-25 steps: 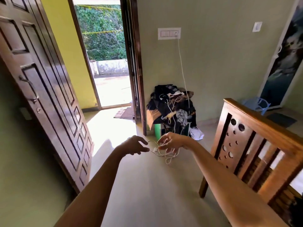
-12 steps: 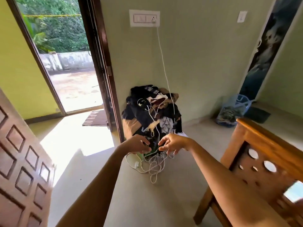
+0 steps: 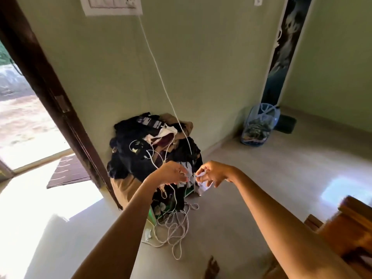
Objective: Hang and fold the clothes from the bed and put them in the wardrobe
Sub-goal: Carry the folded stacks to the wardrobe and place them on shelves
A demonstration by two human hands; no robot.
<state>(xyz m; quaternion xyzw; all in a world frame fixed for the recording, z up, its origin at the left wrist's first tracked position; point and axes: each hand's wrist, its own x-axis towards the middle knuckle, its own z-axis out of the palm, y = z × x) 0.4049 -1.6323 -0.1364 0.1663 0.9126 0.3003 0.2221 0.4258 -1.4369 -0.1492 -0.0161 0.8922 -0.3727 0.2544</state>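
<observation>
The pale floor (image 3: 261,178) filled the lower frame. At centre a heap of clothes (image 3: 141,154) stood on it against the wall. Below that a tangle of white cables (image 3: 173,228) hung down to it, touching or not I could not tell. A brown doormat (image 3: 68,172) lay middle left, a blue mesh basket (image 3: 259,127) and dark mat (image 3: 285,123) upper right, my foot (image 3: 211,268) at bottom.

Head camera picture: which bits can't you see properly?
Head view only.
Switch panel: cut off by the top edge.
Support under the clothes pile: hidden by the clothes draped over it.
Right hand: blur hides whether it pinches the white cables.
Wooden frame: blurred, cut by the right edge.
</observation>
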